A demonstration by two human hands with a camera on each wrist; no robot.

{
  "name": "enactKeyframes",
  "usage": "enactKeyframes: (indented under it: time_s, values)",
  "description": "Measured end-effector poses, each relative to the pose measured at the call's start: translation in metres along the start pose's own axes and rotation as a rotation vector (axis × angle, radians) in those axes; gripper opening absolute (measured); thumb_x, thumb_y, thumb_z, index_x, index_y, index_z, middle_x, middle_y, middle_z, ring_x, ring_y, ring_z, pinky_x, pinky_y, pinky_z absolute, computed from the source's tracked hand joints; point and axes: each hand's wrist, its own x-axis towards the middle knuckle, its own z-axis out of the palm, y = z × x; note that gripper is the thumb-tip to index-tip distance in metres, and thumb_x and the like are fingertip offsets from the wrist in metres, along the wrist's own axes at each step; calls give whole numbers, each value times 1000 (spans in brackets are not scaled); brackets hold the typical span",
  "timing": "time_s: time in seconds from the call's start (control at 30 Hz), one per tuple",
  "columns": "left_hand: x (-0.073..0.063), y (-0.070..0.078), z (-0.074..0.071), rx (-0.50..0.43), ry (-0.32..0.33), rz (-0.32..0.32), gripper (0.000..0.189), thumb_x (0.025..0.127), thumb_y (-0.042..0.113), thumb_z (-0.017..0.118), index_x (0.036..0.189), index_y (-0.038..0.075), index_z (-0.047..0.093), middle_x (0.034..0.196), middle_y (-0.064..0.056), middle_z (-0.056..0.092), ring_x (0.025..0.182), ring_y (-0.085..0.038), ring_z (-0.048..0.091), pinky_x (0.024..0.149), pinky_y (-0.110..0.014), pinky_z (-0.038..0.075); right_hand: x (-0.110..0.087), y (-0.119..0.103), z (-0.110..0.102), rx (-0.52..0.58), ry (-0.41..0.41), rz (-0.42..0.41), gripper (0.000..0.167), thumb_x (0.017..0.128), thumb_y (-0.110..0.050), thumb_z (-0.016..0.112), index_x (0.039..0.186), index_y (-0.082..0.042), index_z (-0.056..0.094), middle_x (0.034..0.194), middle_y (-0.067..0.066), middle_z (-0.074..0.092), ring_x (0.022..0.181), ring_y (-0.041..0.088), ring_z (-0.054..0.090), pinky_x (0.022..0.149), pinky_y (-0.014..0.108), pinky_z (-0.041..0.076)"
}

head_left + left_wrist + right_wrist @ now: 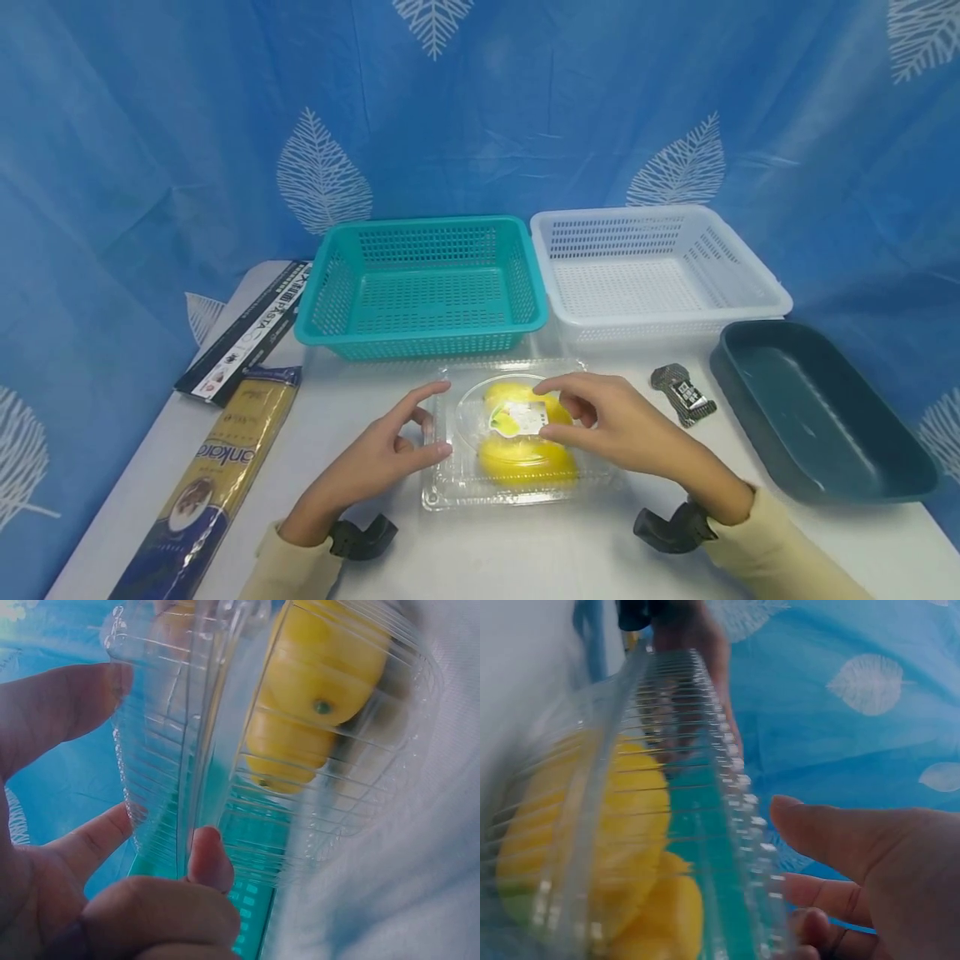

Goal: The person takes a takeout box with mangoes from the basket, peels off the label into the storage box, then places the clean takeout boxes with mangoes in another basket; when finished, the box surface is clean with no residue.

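Observation:
A clear plastic clamshell box (465, 487) lies on the table in front of me, its lid down. Yellow lemons (525, 462) show through it, and a label (528, 418) with a lemon picture is on top. My left hand (382, 450) is at the box's left side, thumb and index finger spread at the lid. In the left wrist view, another fingertip (210, 859) is right at the rim seam. My right hand (618, 421) is over the lid's right part, thumb and fingers bent and apart, with nothing between them.
Behind the box stand a teal basket (420, 343) and a white basket (675, 317). A dark green tub (817, 417) and a small dark packet (682, 393) are at the right. On the left lie a pasta bag (232, 433) and a black pasta box (247, 333).

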Motion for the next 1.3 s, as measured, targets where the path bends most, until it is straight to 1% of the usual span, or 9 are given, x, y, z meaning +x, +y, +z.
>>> enactKeyframes:
  time_s: [0.17,0.3,0.4,0.53,0.63,0.73,0.97,1.13,1.3]
  values:
    - [0,0,1,-13,-12,-3,75,96,32,73,159,33,31,117,-14,52,49,-6,33,48,-22,35,6,0,10,-74,-18,21,36,85,-39,84,112,-17,73,65,-8,41,60,3,35,62,27,38]
    - [1,0,1,-7,-14,-3,75,96,33,73,159,35,31,116,-13,52,49,-6,33,48,-23,35,8,-1,13,-110,-6,31,35,84,-36,86,109,-16,74,65,-9,39,61,3,34,63,28,38]
    - [2,0,1,15,-12,3,75,96,34,73,158,36,32,117,-12,53,49,-6,33,48,-23,35,8,-2,14,-143,9,31,33,83,-34,87,107,-17,73,73,-8,46,65,6,41,64,27,40]
    - [3,0,1,31,-10,4,75,96,35,73,159,35,32,118,-12,53,50,-6,33,48,-23,36,8,-3,15,-163,14,43,30,84,-34,86,105,-20,70,92,-6,55,72,10,48,65,26,44]
    - [2,0,1,30,-9,-5,76,96,36,73,159,34,31,118,-12,53,50,-6,34,48,-23,36,8,-5,16,-153,8,65,26,84,-33,85,102,-21,70,99,-6,56,70,8,47,65,27,45]
    - [1,-1,1,31,-4,-12,76,95,36,74,159,35,32,118,-12,53,50,-6,34,48,-23,36,8,-8,17,-137,-6,96,21,85,-32,85,98,-23,70,101,-6,56,65,6,45,65,27,45]
    - [0,-2,2,35,0,-7,76,96,36,74,159,36,31,119,-12,53,50,-6,34,47,-23,35,8,-14,18,-182,11,127,36,83,-31,86,113,-17,72,105,-4,55,76,10,48,69,29,47]
    - [0,-1,2,31,-4,-4,75,96,36,74,158,37,32,120,-13,52,50,-7,34,46,-23,35,7,-17,20,-178,14,124,28,84,-29,86,106,-18,74,99,-5,55,74,9,48,65,26,45]
    - [0,-1,2,30,-2,8,75,96,34,74,158,36,32,118,-12,52,50,-6,33,46,-23,35,7,-17,21,-189,11,114,27,84,-29,86,105,-17,73,96,-6,56,77,12,51,66,26,46]
